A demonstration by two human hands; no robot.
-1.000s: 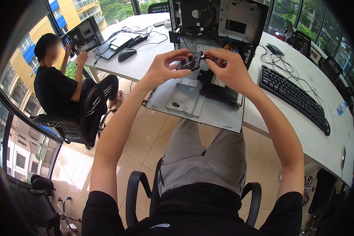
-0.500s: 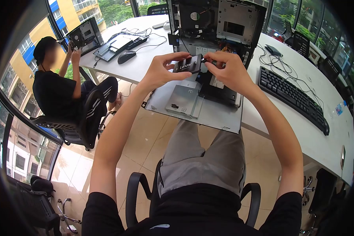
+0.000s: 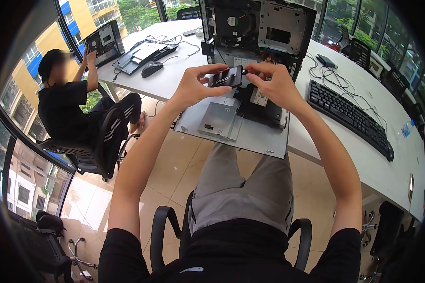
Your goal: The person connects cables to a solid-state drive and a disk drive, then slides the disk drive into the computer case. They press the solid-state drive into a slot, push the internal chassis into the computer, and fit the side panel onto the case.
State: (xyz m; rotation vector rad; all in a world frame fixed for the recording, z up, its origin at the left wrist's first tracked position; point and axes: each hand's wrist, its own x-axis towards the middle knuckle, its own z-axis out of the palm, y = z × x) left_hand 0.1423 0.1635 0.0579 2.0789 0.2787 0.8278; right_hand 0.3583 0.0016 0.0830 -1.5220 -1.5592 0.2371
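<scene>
The drive [image 3: 225,78], a thin dark slab lettered "Lexar", is held in the air over the panel [image 3: 257,139], tilted so that its label shows. With the drive as the clock's centre and twelve at the top of the view, the left hand [image 3: 193,87] comes in from about nine: its thumb lies along the lower edge, its fingers on the upper, gripping the drive between them. The right hand [image 3: 271,80], at three, pinches a small dark plug [image 3: 245,72] between thumb and forefinger at the drive's right end; whether the plug is seated, I cannot tell.

The drive looks light and stiff, with a smooth casing that may slide under dry fingertips. The long edges seem the best hold, well clear of the end facing three, since contacts there would be the fragile part. The plug probably takes a straight push or pull better than a twist.

The open case [image 3: 233,35] stands at one o'clock, a metal plate [image 3: 216,119] lies at six, and the mouse [image 3: 152,69] at nine.
</scene>
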